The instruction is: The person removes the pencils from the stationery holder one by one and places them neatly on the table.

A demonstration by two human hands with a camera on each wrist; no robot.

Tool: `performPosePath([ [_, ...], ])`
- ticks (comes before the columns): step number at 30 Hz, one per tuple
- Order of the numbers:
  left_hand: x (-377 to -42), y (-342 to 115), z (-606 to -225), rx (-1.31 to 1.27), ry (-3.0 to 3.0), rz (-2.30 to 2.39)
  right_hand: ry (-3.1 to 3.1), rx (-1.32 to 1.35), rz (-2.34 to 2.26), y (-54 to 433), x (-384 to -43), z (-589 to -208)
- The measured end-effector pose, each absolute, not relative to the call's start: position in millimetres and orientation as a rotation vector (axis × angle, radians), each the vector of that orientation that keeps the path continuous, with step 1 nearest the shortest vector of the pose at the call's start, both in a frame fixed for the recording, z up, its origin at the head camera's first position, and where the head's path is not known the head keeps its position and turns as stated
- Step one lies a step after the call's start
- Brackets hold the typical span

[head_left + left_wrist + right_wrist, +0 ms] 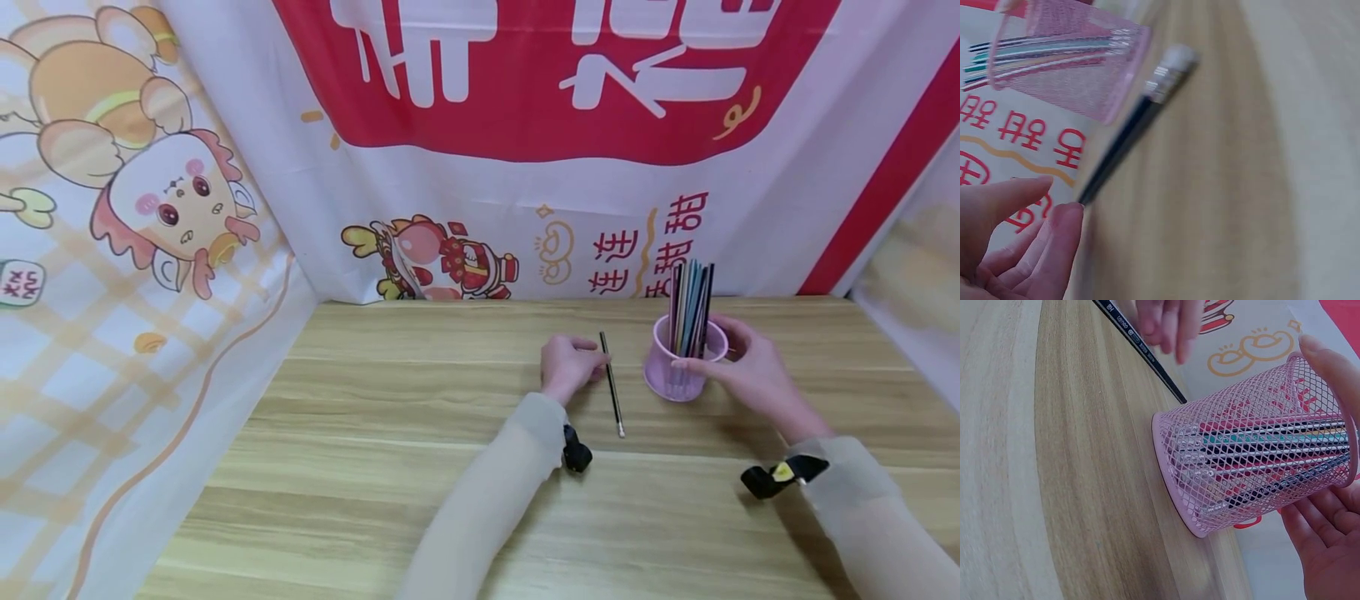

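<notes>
A black pencil [612, 387] with a silver ferrule and white eraser lies on the wooden table, eraser toward me. Just left of it is my left hand [573, 365], its fingertips beside the shaft. In the left wrist view the thumb [1019, 195] stands apart from the fingers; whether they touch the pencil I cannot tell. My right hand [757, 375] holds a pink mesh pencil cup [1241, 419] by its upper part, thumb on the near side and fingers around the far side. The cup stands upright, with several pencils [692, 304] leaning in it.
A white cloth with red lettering [525, 125] hangs along the table's back edge. Another printed cloth [135, 375] borders the left side. Wood-grain tabletop [360, 467] stretches left and in front of the hands. Each wrist wears a black strap [576, 452].
</notes>
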State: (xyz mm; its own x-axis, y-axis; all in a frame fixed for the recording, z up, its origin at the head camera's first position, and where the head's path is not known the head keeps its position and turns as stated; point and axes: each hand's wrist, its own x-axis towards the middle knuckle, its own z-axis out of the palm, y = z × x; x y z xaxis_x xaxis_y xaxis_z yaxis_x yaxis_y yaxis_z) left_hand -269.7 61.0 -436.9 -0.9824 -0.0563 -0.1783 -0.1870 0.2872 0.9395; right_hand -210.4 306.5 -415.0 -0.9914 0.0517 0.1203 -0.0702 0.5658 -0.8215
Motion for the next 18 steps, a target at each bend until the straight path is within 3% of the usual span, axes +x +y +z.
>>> performPosePath([
  [10, -273, 66, -412, 0.165, 2.447, 1.945, -2.652, 0.019, 1.414, 310, -207, -416],
  [18, -273, 80, -392, 0.308, 2.464, 1.970, -2.662, -0.027, 1.468, 305, -209, -414],
])
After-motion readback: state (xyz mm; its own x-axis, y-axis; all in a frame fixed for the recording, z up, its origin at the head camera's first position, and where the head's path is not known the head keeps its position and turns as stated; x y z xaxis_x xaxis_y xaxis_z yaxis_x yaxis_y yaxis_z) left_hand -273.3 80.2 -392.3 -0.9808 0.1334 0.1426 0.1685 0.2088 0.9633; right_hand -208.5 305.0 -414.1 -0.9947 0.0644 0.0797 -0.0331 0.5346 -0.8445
